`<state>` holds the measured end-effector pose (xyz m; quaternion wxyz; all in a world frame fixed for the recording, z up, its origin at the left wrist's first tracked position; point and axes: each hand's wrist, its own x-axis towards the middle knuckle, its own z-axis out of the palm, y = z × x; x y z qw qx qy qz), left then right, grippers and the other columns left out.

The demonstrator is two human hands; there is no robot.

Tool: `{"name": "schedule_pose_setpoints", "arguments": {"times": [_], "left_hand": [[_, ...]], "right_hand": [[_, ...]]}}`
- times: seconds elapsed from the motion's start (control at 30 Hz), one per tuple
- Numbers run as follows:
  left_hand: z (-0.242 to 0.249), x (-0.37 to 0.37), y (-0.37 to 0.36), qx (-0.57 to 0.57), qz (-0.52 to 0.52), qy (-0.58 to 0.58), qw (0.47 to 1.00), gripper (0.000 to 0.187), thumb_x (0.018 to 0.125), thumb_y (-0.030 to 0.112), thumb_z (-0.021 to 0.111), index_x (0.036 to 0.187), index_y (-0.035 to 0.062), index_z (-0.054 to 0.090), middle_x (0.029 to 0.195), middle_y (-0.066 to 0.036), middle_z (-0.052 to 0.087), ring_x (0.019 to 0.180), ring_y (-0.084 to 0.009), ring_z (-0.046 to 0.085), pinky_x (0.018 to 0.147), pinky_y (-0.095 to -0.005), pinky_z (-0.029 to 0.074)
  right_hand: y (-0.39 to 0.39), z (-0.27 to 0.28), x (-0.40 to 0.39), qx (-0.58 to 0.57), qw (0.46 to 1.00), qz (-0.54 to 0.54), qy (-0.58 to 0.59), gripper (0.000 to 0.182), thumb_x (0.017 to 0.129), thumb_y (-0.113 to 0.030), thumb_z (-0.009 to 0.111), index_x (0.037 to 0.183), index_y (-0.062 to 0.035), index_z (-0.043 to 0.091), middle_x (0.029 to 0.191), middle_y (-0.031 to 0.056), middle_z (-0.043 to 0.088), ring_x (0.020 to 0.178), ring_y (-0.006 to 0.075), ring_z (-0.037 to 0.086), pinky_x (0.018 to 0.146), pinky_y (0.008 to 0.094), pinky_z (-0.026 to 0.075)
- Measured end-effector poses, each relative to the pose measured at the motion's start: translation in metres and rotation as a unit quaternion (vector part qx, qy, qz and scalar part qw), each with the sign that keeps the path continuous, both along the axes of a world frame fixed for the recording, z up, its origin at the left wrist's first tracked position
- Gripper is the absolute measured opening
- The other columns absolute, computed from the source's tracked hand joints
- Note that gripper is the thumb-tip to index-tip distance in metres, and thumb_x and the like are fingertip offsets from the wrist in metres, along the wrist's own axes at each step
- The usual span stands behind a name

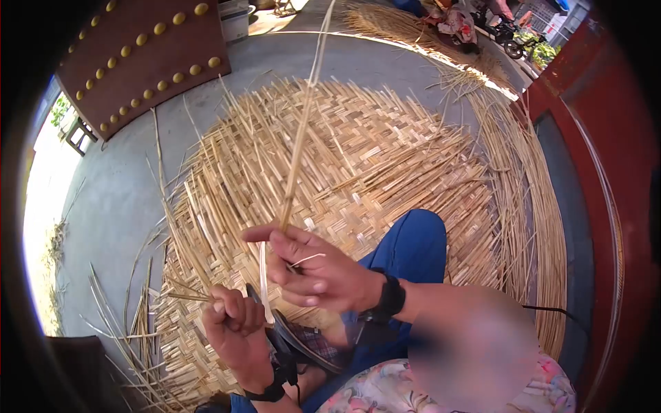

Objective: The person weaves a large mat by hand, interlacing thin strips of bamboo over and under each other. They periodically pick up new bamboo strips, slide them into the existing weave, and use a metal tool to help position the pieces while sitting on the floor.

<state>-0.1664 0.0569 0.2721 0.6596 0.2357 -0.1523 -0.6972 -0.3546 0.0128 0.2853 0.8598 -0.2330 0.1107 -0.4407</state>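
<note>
Between thumb and fingers, my right hand (306, 272) grips a long pale reed strip (300, 151) that rises toward the top of the view. Lower and to the left, my left hand (236, 316) is closed on thin reed ends (189, 297) that stick out to its left. A short whitish strip (264, 282) hangs between the two hands. Below both hands lies a large woven reed mat (358, 158), with loose reeds lying across it.
Long reeds (544, 227) lie in a bundle along the right, beside a red door (606, 124). A studded door panel (144, 62) stands at the upper left. A person (454, 24) is at the top right near more reeds. My bent knee (420, 234) rests over the mat.
</note>
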Motion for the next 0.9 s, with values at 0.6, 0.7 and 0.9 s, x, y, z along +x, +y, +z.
{"name": "schedule_pose_setpoints", "arguments": {"times": [0.6,0.7,0.9], "left_hand": [[-0.136,-0.008,-0.113,-0.129,0.080,-0.837,0.525,0.041,0.091,0.004,0.060,0.132,0.0093,0.061,0.138,-0.013,0.061,0.136,-0.0318,0.051,0.113,-0.0515,0.032],[-0.195,-0.009,-0.141,-0.117,-0.022,-0.910,0.398,0.034,0.091,0.003,0.058,0.125,0.0051,0.062,0.131,-0.015,0.062,0.136,-0.0332,0.049,0.112,-0.0568,0.031],[-0.215,-0.021,-0.171,-0.060,-0.063,-0.936,0.341,0.012,0.090,0.013,0.066,0.097,0.0039,0.069,0.105,-0.014,0.063,0.109,-0.0328,0.055,0.097,-0.0555,0.037]], "right_hand": [[-0.110,-0.133,-0.097,-0.491,0.465,0.135,0.724,0.032,0.093,-0.039,0.065,0.100,-0.0082,0.071,0.091,0.0160,0.071,0.093,0.0387,0.068,0.078,0.0485,0.053],[-0.176,-0.205,-0.136,-0.532,0.260,-0.052,0.804,0.011,0.087,-0.015,0.062,0.087,-0.0102,0.071,0.086,0.0102,0.069,0.094,0.0302,0.065,0.077,0.0451,0.053],[-0.215,-0.226,-0.151,-0.485,0.410,-0.006,0.772,0.006,0.085,-0.013,0.064,0.083,-0.0117,0.070,0.090,0.0087,0.067,0.091,0.0312,0.064,0.077,0.0448,0.051]]}}
